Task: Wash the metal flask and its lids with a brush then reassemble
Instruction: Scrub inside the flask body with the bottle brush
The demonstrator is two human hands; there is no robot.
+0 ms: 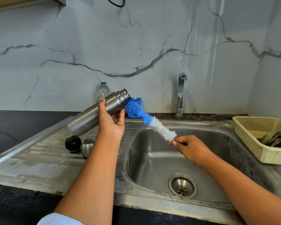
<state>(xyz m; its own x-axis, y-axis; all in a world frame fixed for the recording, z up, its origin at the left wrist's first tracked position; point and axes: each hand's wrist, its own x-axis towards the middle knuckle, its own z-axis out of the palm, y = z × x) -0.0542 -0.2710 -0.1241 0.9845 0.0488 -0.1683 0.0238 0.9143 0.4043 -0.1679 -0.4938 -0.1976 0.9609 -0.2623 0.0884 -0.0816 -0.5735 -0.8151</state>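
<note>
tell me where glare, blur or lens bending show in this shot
Head view: the wide-angle lens bows the front rim of the sink; a pale streak of glare runs down the marble wall right of the faucet; the bottle brush looks slightly smeared near the metal flask, which is fairly sharp; the white sleeve at the bottom edge is blurred.

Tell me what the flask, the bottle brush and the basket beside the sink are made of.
The flask looks like brushed stainless steel: dull silver sheen, shinier threaded neck. The bottle brush has soft synthetic bristles, blue then white, probably nylon; its core is hidden. The basket seems cream moulded plastic, matte, with a fine lattice.
</note>
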